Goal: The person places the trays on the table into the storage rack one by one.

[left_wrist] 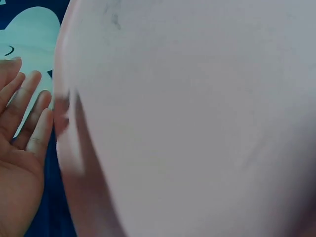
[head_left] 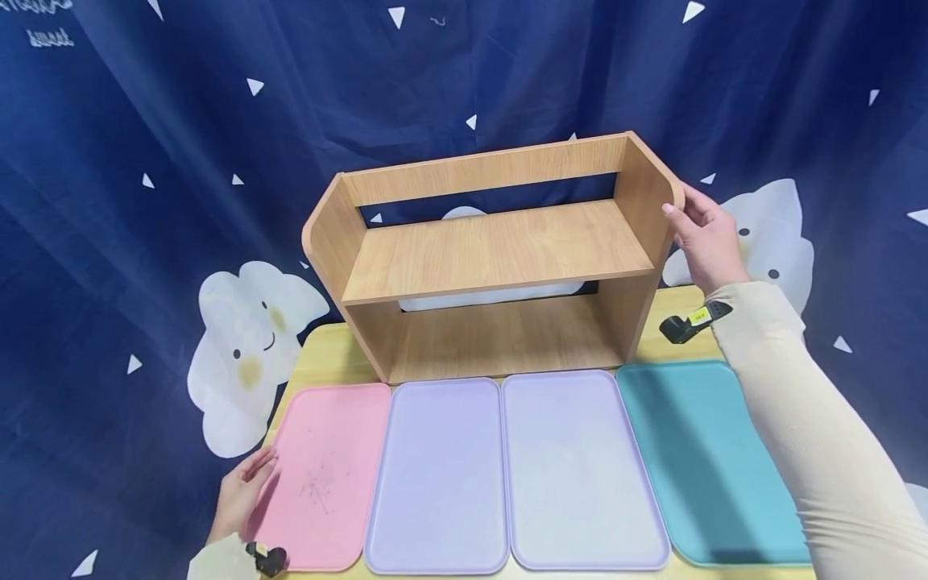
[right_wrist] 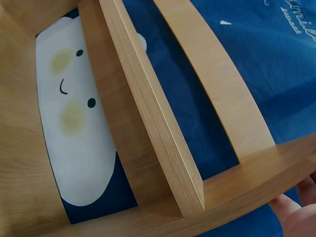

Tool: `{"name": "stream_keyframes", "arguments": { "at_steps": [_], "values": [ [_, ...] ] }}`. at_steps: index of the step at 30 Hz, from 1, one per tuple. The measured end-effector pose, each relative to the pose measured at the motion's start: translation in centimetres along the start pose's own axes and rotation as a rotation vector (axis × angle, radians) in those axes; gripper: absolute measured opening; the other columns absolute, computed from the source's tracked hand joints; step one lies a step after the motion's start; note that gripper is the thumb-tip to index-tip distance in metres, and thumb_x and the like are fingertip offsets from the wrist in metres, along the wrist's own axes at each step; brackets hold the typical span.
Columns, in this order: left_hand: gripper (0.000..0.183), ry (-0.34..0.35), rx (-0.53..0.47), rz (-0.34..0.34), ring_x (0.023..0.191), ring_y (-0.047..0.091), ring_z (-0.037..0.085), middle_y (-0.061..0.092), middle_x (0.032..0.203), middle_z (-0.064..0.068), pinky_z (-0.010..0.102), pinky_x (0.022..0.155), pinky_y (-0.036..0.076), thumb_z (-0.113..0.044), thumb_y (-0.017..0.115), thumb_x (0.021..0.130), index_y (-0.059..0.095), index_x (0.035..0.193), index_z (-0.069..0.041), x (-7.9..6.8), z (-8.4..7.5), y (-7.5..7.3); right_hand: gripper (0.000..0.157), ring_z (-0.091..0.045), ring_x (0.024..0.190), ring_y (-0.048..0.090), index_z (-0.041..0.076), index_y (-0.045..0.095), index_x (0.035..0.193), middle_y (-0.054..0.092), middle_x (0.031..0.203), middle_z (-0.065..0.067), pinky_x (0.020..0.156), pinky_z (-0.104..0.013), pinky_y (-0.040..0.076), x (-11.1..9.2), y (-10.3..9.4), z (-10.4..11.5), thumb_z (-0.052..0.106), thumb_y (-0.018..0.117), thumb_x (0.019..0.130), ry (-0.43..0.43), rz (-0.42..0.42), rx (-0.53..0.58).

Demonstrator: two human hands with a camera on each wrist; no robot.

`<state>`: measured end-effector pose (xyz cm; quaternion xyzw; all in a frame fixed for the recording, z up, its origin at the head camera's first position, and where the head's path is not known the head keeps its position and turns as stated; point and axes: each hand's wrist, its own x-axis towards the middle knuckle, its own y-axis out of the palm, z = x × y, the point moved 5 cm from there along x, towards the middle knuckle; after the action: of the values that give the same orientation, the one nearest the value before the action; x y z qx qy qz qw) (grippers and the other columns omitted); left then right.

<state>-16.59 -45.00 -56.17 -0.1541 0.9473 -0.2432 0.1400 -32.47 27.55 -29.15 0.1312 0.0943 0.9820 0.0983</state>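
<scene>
A two-tier wooden desktop shelf [head_left: 500, 250] stands at the back of the table. My right hand [head_left: 706, 238] holds the upper front edge of its right side panel, thumb on the edge and fingers around the outer side. In the right wrist view, part of that hand [right_wrist: 298, 215] shows beside the panel. My left hand [head_left: 242, 491] is at the left rim of a pink tray [head_left: 329, 475], holding nothing. Its fingers look extended in the left wrist view, where the hand [left_wrist: 22, 148] lies close beside the tray's rim; whether they touch, I cannot tell.
Right of the pink tray lie two lilac trays, one left [head_left: 438, 475] and one right [head_left: 583, 467], then a teal tray [head_left: 710, 459]. All line up before the shelf on a yellowish wooden table [head_left: 329, 354]. A dark blue curtain [head_left: 145, 97] with clouds hangs behind.
</scene>
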Motion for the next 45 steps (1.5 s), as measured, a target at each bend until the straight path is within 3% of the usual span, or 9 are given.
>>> {"name": "stream_keyframes", "arguments": {
  "at_steps": [7,14,20,25,29,33,36,41,45],
  "values": [
    [0.052,0.004,-0.025,-0.103,0.086,0.046,-0.024,0.056,0.109,-0.025,0.001,0.078,0.042,-0.023,0.057,0.094,0.043,0.138,0.0,0.2,0.6,-0.8,0.053,-0.019,0.127,0.045,0.01,0.044,0.141,0.039,0.147,-0.014,0.11,-0.036,0.031,0.1,-0.1,0.1,0.014,0.062,0.091,0.0,0.023,-0.016],
    [0.06,-0.005,-0.093,-0.118,0.085,0.045,-0.022,0.049,0.094,-0.037,-0.001,0.075,0.04,-0.025,0.062,0.092,0.04,0.139,0.005,0.2,2.4,-0.7,0.058,-0.023,0.134,0.037,0.008,0.04,0.143,0.035,0.15,-0.013,0.113,-0.041,0.022,0.4,-0.2,0.1,0.013,0.063,0.09,0.081,0.023,0.039],
    [0.052,0.012,0.029,-0.131,0.083,0.038,-0.028,0.049,0.138,0.008,-0.002,0.075,0.039,-0.009,0.057,0.092,0.039,0.14,0.004,0.3,2.7,-0.7,0.062,-0.019,0.125,0.045,0.004,0.04,0.142,0.041,0.144,-0.012,0.111,-0.038,0.027,0.5,-0.3,0.3,0.013,0.067,0.087,0.115,0.01,0.059],
    [0.049,-0.014,0.133,-0.178,0.073,0.039,-0.027,0.05,0.133,0.026,0.001,0.066,0.041,-0.001,0.058,0.088,0.044,0.135,0.006,0.3,2.8,-0.9,0.063,-0.02,0.126,0.046,0.005,0.043,0.141,0.042,0.145,-0.013,0.111,-0.041,0.028,0.6,-0.1,0.5,0.016,0.07,0.085,0.117,0.002,-0.021],
    [0.044,-0.048,0.235,-0.213,0.07,0.05,-0.008,0.058,0.12,0.027,0.011,0.059,0.044,-0.004,0.062,0.086,0.052,0.127,0.008,0.4,2.6,-1.0,0.063,-0.024,0.13,0.042,0.007,0.044,0.141,0.039,0.146,-0.014,0.112,-0.044,0.026,0.5,-0.3,0.6,0.018,0.07,0.085,0.122,-0.001,-0.077],
    [0.04,-0.062,0.299,-0.226,0.084,0.06,0.028,0.06,0.113,0.029,0.035,0.07,0.05,-0.004,0.06,0.086,0.054,0.122,0.01,0.6,2.0,-0.9,0.065,-0.024,0.131,0.041,0.008,0.043,0.142,0.038,0.146,-0.014,0.112,-0.044,0.026,0.5,-0.4,0.5,0.02,0.071,0.085,0.121,0.005,-0.115],
    [0.037,-0.07,0.311,-0.227,0.095,0.057,0.038,0.06,0.113,0.03,0.045,0.078,0.047,-0.002,0.057,0.087,0.055,0.122,0.011,0.6,1.6,-0.8,0.065,-0.024,0.131,0.042,0.007,0.042,0.142,0.038,0.146,-0.015,0.111,-0.042,0.027,0.6,-0.4,0.4,0.02,0.07,0.085,0.115,0.015,-0.12],
    [0.034,-0.022,0.291,-0.235,0.073,0.056,0.009,0.061,0.109,0.03,0.026,0.068,0.045,0.002,0.054,0.086,0.056,0.118,0.013,0.5,0.9,-1.2,0.064,-0.025,0.131,0.042,0.006,0.041,0.142,0.038,0.145,-0.016,0.11,-0.041,0.028,0.6,-0.3,0.2,0.019,0.069,0.086,0.099,0.026,-0.116],
    [0.036,0.007,0.209,-0.163,0.066,0.044,-0.015,0.059,0.113,0.033,0.009,0.06,0.041,0.001,0.051,0.089,0.051,0.122,0.015,0.6,0.4,-1.5,0.063,-0.025,0.129,0.043,0.004,0.042,0.141,0.038,0.144,-0.018,0.108,-0.038,0.031,0.5,-0.3,0.2,0.017,0.069,0.086,0.08,0.014,-0.099]
  ]
}}
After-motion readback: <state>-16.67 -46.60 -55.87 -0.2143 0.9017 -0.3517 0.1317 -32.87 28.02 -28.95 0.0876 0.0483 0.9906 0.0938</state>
